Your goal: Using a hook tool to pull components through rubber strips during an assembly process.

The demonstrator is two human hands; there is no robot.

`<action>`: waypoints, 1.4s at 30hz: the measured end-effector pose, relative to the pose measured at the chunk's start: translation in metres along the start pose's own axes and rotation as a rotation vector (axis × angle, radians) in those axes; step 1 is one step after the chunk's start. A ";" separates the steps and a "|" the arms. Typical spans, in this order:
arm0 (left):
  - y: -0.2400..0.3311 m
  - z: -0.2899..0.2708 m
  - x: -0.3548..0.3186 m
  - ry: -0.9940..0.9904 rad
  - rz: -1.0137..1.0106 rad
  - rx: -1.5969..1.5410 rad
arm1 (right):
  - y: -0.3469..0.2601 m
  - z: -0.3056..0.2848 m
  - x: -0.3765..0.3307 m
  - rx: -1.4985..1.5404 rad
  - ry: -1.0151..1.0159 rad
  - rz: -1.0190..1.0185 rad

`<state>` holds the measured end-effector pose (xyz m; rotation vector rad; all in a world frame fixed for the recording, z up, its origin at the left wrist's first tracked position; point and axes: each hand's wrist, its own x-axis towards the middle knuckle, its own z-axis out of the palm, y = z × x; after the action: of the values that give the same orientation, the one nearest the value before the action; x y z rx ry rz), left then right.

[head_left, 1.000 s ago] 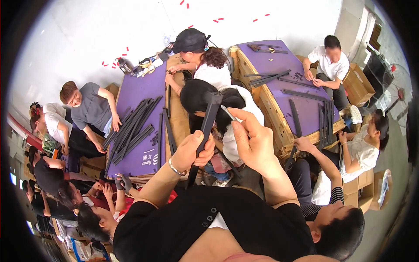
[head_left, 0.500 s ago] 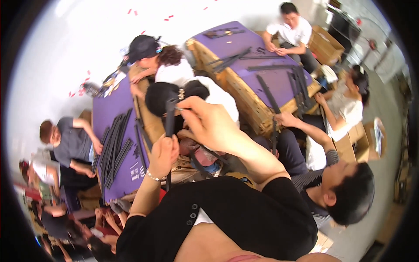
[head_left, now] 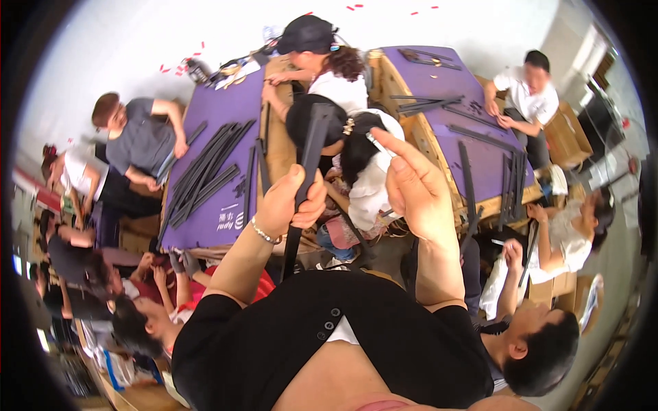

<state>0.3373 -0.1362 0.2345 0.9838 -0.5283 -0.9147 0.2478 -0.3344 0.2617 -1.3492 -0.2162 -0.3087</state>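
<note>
A long black strip point(head_left: 314, 140) stands upright in front of me, its top leaning a little to the right. My left hand point(head_left: 286, 200) is wrapped round it partway down, and its lower end reaches to my chest. Off to the right and apart from the strip, my right hand point(head_left: 419, 183) pinches a small, slim whitish tool point(head_left: 373, 142) between thumb and forefinger. The tool's exact kind is too small to make out. Behind the strip's top sits a person with dark hair point(head_left: 367, 152), partly hidden by it.
Several black strips point(head_left: 209, 168) lie piled on the purple-topped table point(head_left: 195, 233) at left. Another purple-topped table point(head_left: 439, 103), with wooden sides, carries more strips at right. Co-workers sit close on both sides. Cardboard boxes point(head_left: 570, 133) stand at the far right.
My right hand has moved away from the strip's upper end to the right, with the small tool in it. My left hand keeps its hold. The whole view has shifted.
</note>
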 end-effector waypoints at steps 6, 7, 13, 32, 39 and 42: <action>0.000 -0.004 -0.015 0.010 0.042 -0.012 | 0.012 0.036 0.046 -0.068 0.157 -0.026; 0.000 -0.004 -0.018 0.018 0.048 -0.019 | 0.016 0.042 0.053 -0.092 0.193 -0.070; -0.003 -0.011 -0.035 0.069 0.047 -0.025 | 0.034 0.067 0.069 0.048 0.082 -0.070; -0.017 -0.062 -0.082 0.244 0.020 -0.113 | 0.095 0.116 0.097 0.283 -0.155 0.310; -0.021 -0.100 -0.097 0.199 0.026 -0.227 | 0.129 0.151 0.107 0.494 -0.276 0.380; -0.032 -0.110 -0.115 0.238 0.129 -0.123 | 0.135 0.168 0.123 0.483 -0.145 0.364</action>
<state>0.3439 0.0057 0.1552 0.9207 -0.3260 -0.6956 0.4134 -0.1568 0.2133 -0.9073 -0.1485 0.1443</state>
